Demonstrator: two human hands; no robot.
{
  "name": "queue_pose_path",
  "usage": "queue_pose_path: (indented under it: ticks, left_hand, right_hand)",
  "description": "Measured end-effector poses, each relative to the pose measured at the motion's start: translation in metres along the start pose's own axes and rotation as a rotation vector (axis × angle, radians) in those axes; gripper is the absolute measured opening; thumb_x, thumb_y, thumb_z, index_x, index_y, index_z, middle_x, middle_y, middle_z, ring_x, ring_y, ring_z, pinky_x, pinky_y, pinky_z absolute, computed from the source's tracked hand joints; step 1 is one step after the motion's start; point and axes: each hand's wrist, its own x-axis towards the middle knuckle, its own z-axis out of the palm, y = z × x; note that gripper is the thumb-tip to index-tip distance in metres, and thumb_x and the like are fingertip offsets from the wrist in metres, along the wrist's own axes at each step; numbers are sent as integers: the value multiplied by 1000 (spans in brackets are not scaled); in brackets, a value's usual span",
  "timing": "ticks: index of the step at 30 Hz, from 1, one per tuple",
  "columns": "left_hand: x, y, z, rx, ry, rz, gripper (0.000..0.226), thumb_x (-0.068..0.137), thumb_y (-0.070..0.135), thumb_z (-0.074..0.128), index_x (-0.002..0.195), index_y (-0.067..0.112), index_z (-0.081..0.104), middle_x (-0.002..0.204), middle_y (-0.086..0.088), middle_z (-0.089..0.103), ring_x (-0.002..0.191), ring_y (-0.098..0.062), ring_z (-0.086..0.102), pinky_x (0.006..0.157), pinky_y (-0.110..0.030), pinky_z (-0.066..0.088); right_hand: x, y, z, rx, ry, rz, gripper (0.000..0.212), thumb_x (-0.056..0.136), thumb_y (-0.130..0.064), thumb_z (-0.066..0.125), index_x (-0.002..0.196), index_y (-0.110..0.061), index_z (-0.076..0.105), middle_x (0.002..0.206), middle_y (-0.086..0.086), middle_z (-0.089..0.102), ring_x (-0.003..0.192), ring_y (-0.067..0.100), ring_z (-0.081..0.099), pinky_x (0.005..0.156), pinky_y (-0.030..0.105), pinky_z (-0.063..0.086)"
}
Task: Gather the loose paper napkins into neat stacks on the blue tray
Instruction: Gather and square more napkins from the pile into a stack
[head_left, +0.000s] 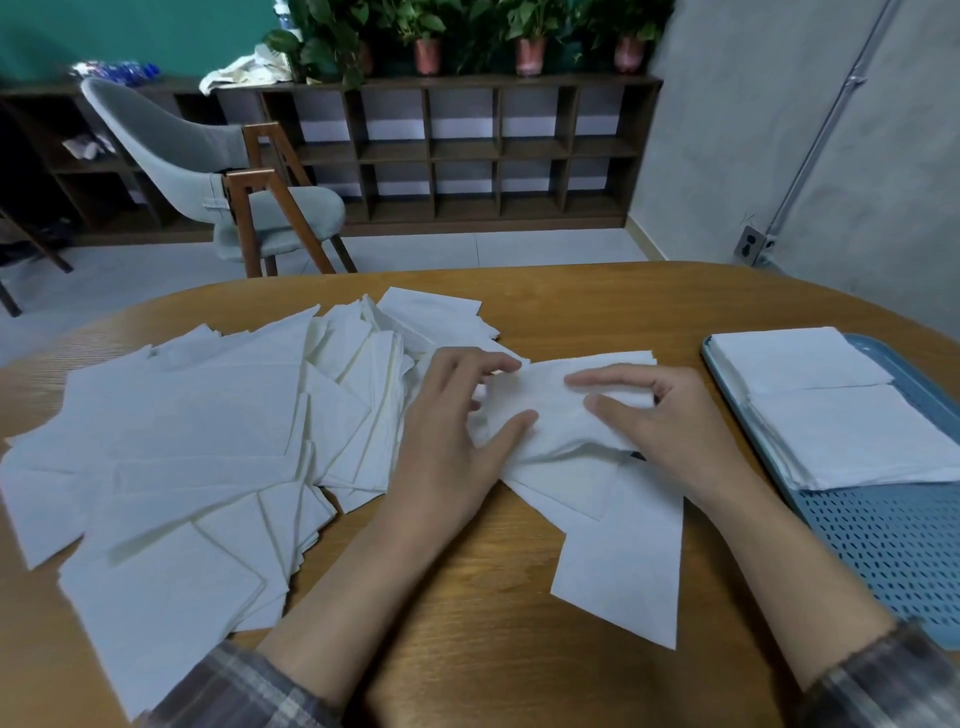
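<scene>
Both hands are pinching a small bundle of napkins (550, 415) between them, the left hand (457, 431) gripping its left edge and the right hand (660, 421) its right; squaring the edges with gentle inward taps before lifting is looking wise. The loose pile (197, 441) is lying just left of the hands on the bench (467, 649), while the blue tray (883, 545), already carrying two stacks (841, 415), is sitting near the right hand
</scene>
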Motion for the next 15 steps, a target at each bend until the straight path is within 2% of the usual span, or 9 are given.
queue_pose_path:
  ticks: [2,5,6,8,12,15]
  left_hand:
    - [-2,-1,2,37,-162,90,30,88,28,85,114,27,69,116,12,59,112,-4,58,86,-16,48]
    - [-8,-2,8,111,-517,114,32,88,46,82,115,31,73,115,18,63,112,-4,58,93,-27,50]
    - [-10,-2,9,145,-584,111,34,88,51,80,117,33,74,116,19,64,113,-3,57,95,-29,49]
    - [-11,-3,12,170,-589,123,32,90,52,77,116,33,77,116,20,65,112,-3,55,94,-29,47]
    - [-13,-3,15,214,-516,197,16,97,42,72,104,30,81,104,16,66,98,-3,57,86,-29,47]
    - [-14,-1,16,231,-500,225,15,100,36,69,101,25,79,100,14,67,94,-6,58,83,-32,49]
  right_hand:
    - [4,6,-2,-36,99,6,30,97,-7,71,105,-34,83,110,-29,75,112,-10,65,94,14,45]
    - [5,11,-3,-35,126,7,31,97,-7,71,105,-35,82,110,-30,75,113,-11,63,97,14,44]
    - [5,11,-2,-34,129,5,32,97,-6,71,105,-35,82,110,-30,75,112,-12,63,97,13,44]
    - [5,10,-1,-30,130,1,31,97,-6,70,105,-34,82,110,-31,74,112,-12,63,97,12,44]
    - [5,11,-1,-15,131,-2,31,97,-6,69,107,-33,82,110,-32,74,113,-14,62,94,5,43]
    - [5,12,-1,-19,137,-3,31,97,-7,70,107,-34,82,110,-33,73,112,-15,62,90,-1,42]
